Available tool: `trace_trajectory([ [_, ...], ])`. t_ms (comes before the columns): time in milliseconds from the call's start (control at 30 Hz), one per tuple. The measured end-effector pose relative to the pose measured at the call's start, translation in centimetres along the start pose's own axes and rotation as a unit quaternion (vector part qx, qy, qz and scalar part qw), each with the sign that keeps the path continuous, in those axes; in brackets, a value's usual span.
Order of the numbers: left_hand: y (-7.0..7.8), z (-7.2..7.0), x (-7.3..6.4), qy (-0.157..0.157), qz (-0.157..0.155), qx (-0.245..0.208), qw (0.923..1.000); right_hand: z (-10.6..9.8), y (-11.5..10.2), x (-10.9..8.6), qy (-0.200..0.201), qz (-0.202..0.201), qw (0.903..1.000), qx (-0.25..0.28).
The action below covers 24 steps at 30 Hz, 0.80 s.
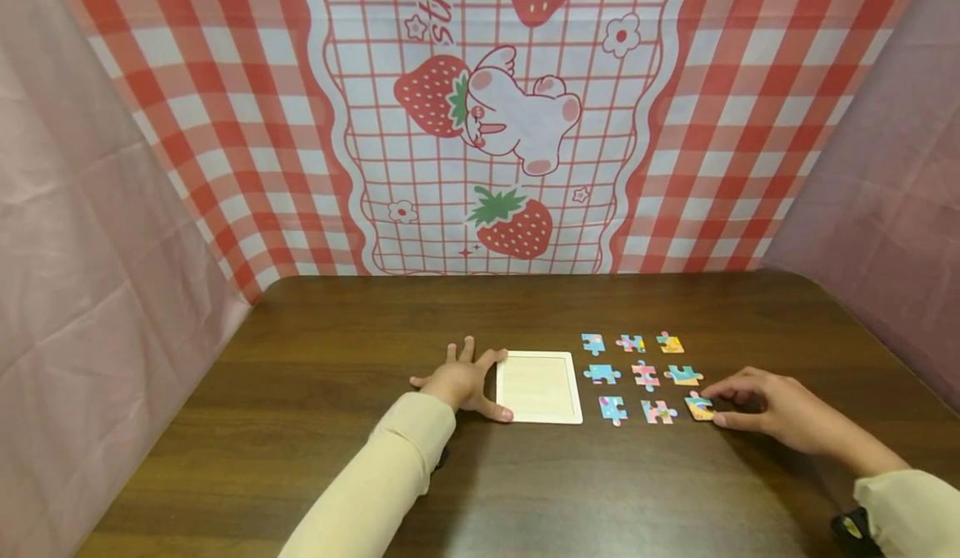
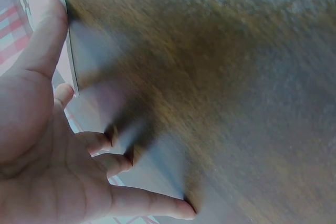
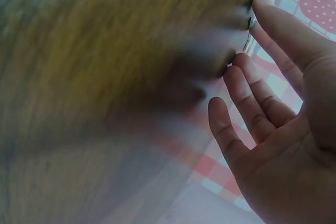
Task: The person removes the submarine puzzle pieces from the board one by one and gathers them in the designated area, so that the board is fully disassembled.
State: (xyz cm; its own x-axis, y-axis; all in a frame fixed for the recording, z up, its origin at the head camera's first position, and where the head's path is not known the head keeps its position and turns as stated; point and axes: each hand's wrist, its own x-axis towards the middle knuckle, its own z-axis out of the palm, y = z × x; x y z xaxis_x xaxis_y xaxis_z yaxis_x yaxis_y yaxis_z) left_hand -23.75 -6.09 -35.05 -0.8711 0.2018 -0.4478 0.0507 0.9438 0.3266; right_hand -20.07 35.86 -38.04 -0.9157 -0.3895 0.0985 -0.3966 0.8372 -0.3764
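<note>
My left hand (image 1: 459, 379) is spread wide beside a pale square puzzle tray (image 1: 577, 391). Its thumb touches the near left corner and its index finger the far left one, while the other fingers stretch over the table. In the left wrist view the straight thumb lies along the tray's edge (image 2: 71, 61). On the right, my right hand (image 1: 783, 408) pinches a colourful jigsaw piece (image 1: 701, 408) between thumb and index finger, at the near right of the group. In the right wrist view the other fingers (image 3: 223, 116) are loosely bent.
Several other jigsaw pieces lie in rough rows between tray and right hand, among them a pink piece (image 1: 645, 375), a blue one (image 1: 612, 409) and a yellowish one (image 1: 671, 344). A checked strawberry cloth (image 1: 480, 233) hangs behind the brown wooden table (image 1: 360, 324).
</note>
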Motion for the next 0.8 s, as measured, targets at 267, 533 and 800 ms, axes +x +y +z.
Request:
trace_trajectory([
  [267,-0.1,0.0,0.0,-0.005,0.001,0.003,1.0000,0.0,-0.2,0.2,-0.012,0.006,0.9999,-0.003],
  [533,-0.2,-0.1,0.2,-0.011,0.005,0.007,0.9999,0.2,-0.5,0.7,0.004,-0.012,0.9999,0.008],
  [800,-0.4,-0.1,0.4,-0.018,0.008,0.005,0.9998,0.0,-1.3,1.6,0.015,-0.025,0.9994,0.018],
])
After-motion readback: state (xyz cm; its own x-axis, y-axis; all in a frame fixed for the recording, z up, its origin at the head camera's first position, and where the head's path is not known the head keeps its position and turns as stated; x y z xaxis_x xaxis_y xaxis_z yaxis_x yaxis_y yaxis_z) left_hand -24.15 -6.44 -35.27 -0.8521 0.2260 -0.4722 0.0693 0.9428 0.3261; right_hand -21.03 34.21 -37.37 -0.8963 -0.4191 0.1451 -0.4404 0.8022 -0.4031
